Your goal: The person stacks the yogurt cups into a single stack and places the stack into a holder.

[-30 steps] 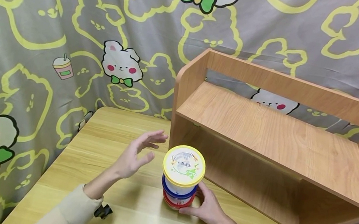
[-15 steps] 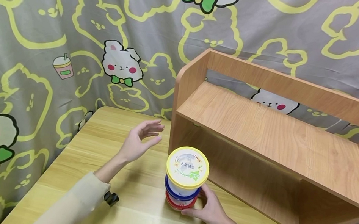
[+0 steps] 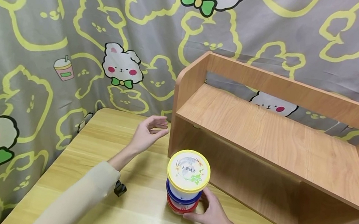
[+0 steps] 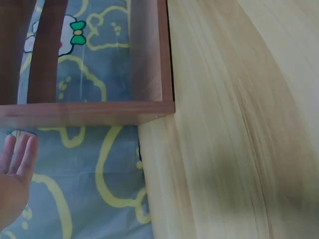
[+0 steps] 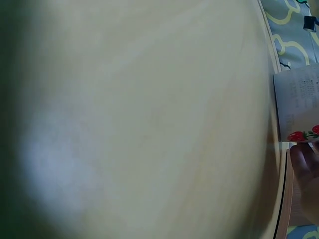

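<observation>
Several round tubs are stacked near the shelf's front: a yellow-lidded tub [image 3: 189,170] on top, a blue-rimmed tub [image 3: 183,198] under it, and a red-rimmed tub [image 3: 183,207] at the bottom. My right hand [image 3: 214,213] grips the lowest part of the stack from the right, thumb in front and fingers behind. In the right wrist view, fingers [image 5: 301,164] touch a pale tub wall [image 5: 298,104] printed with strawberries. My left hand [image 3: 146,133] hovers beside the shelf's left panel, fingers relaxed and holding nothing; the left wrist view shows its fingers [image 4: 20,159] at the edge.
A two-level wooden shelf [image 3: 275,144] stands on the right of the wooden table [image 3: 99,143], behind the tubs. A patterned curtain [image 3: 86,37] hangs behind and to the left. A black strap piece [image 3: 120,188] shows under the left sleeve.
My left hand has drawn back from the stack and moved farther forward, beside the shelf panel. The stack and my right hand have shifted slightly right and nearer.
</observation>
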